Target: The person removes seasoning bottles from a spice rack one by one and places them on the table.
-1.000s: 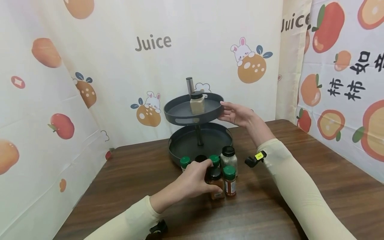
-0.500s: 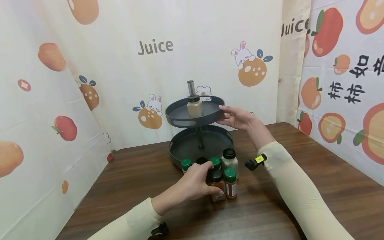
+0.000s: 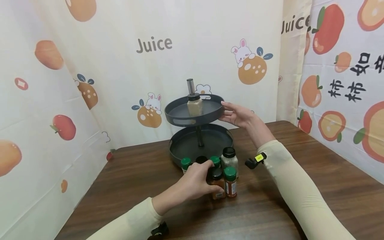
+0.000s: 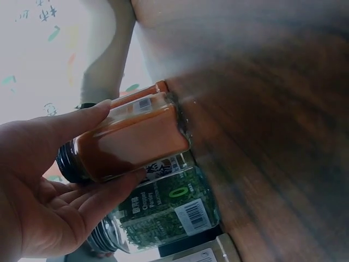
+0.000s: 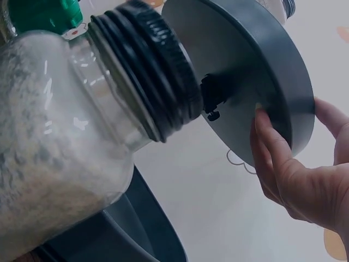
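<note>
My left hand (image 3: 193,180) grips a square spice jar (image 4: 136,139) of orange-brown powder with a black lid, thumb on one side and fingers on the other. The jar's base is at the table. Beside it are a green-capped red spice bottle (image 3: 231,186) and a jar of chopped parsley (image 4: 169,213). My right hand (image 3: 238,115) holds the rim of the upper tray (image 3: 177,118) of a dark two-tier stand, thumb outside and fingers (image 5: 272,142) underneath. On that tray stands a black-lidded jar of beige powder (image 3: 195,106).
Below is the stand's lower tray (image 3: 183,143). In front of it stand a taller black-lidded jar (image 3: 230,162), two more green-capped bottles, one at the left (image 3: 185,164), and another black lid (image 3: 201,159). Printed curtains (image 3: 120,100) hang behind the wooden table (image 3: 132,173).
The upper tray has turned slightly, carrying the beige jar a little to the left between the first frame and the second. My left hand keeps its grip on the orange-brown jar.
</note>
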### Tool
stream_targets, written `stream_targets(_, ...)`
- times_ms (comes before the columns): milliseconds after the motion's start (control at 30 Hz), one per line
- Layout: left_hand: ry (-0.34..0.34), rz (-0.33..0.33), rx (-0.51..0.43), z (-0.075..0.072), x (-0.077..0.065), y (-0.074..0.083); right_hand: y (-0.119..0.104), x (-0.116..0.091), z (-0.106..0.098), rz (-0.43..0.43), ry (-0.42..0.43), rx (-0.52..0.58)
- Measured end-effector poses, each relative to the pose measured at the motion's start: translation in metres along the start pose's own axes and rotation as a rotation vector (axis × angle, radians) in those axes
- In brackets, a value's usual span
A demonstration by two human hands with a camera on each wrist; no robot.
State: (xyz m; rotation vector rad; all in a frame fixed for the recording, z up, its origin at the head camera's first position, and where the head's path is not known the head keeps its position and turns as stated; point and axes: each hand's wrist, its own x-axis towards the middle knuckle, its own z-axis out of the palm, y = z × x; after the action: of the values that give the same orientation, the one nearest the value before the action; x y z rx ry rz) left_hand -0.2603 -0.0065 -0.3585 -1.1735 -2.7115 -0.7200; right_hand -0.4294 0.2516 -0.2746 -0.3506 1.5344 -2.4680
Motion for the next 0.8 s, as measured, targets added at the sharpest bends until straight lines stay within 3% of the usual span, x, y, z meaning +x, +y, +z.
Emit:
stream_targets(400, 0.002, -0.007, 0.032, 0.0, -0.003, 0.001, 0.001, -0.002, 0.002, 0.04, 0.03, 0.025)
stream_targets(600, 0.0, -0.02, -0.001, -0.011, -0.003, 0.003, -0.003, -0.002, 0.004, 0.05, 0.04, 0.013)
stream_targets(800, 0.043, -0.017, -0.067, -0.033, -0.002, 0.006, -0.005, -0.005, 0.005, 0.054, 0.041, 0.008)
